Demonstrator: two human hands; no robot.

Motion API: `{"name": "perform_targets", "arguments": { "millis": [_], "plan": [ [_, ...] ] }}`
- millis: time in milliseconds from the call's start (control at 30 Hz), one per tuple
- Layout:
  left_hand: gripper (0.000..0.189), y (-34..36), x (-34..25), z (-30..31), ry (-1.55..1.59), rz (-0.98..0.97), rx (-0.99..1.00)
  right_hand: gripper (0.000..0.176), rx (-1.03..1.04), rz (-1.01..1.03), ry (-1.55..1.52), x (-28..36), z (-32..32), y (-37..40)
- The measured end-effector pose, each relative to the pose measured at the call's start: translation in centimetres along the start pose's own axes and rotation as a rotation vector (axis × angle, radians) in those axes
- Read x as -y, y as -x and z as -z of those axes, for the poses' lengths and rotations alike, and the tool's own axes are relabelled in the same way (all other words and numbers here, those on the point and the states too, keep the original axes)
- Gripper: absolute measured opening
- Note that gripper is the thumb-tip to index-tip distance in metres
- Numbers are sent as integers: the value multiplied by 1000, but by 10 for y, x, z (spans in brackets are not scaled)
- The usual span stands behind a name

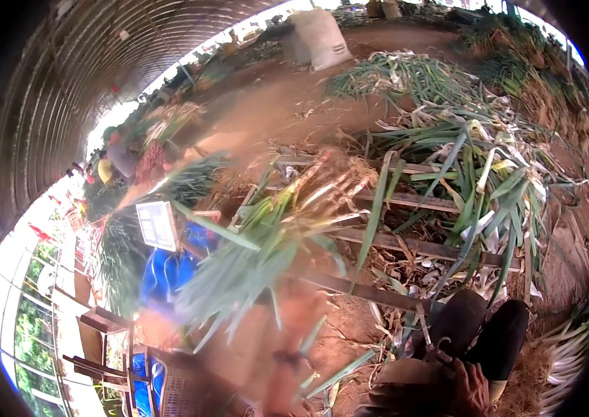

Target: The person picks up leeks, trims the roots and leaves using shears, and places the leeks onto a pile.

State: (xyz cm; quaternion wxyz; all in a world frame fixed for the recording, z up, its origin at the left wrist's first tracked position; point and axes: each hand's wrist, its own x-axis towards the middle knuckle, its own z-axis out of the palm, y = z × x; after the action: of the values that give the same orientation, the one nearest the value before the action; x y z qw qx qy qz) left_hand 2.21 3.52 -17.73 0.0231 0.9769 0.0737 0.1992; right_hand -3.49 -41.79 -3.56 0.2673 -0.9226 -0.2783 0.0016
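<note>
A bunch of green onions [239, 267] is smeared by motion in front of me, its pale roots [339, 184] at the upper right and its leaves trailing to the lower left. My left hand [298, 309], blurred too, reaches up from below and meets the bunch; its fingers are hidden by leaves and blur, but it appears to carry the bunch. By my dark-clad knees [478, 326], my right hand [471, 389] has bent fingers. A thin metal tool with a hooked end [430, 333] runs up from beside those fingers and seems held there.
More green onions [475, 167] lie heaped across wooden slats [412, 243] on the right. A display panel [157, 226] stands beside blue plastic [166, 274] at left. Wooden stools [107, 323] and a plastic crate [186, 386] sit lower left. A white sack [318, 40] stands far back; people [124, 160] work at left.
</note>
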Motion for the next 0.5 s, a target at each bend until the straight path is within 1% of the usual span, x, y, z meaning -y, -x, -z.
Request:
{"name": "perform_targets", "arguments": {
  "millis": [33, 67, 100, 133, 200, 233, 333, 367, 400, 467, 500],
  "plan": [
    [95, -6, 19, 7, -180, 14, -104, 58, -27, -23, -4, -6, -2, -1],
    [108, -11, 47, -3, -318, 39, -210, 57, -59, -44, -3, -14, -6, 2],
    [115, -16, 75, -10, -315, 182, -120, 54, -171, 15, 60, -45, -25, 12],
    [121, -25, 94, -6, -309, 322, -28, 55, -194, -24, 48, -54, -25, 11],
    [122, -30, 132, -12, -386, 310, -2, 56, -243, -110, 29, -63, -17, 5],
    [123, -37, 140, -13, -422, 300, 10, 56, -271, -156, 21, -65, -11, 2],
    [124, -55, 137, -8, -302, 417, 159, 63, -310, -274, 17, -70, 6, -4],
    [124, -57, 142, -17, -323, 423, 195, 68, -290, -293, 23, -72, 12, -6],
    [124, -58, 147, -26, -343, 435, 192, 74, -272, -313, 27, -76, 15, -8],
    [123, -57, 159, -48, -384, 449, 183, 74, -332, -336, -24, -100, 7, 4],
    [113, -53, 176, -69, -435, 428, 137, 75, -354, -348, -15, -102, 8, 3]
  ]
}}
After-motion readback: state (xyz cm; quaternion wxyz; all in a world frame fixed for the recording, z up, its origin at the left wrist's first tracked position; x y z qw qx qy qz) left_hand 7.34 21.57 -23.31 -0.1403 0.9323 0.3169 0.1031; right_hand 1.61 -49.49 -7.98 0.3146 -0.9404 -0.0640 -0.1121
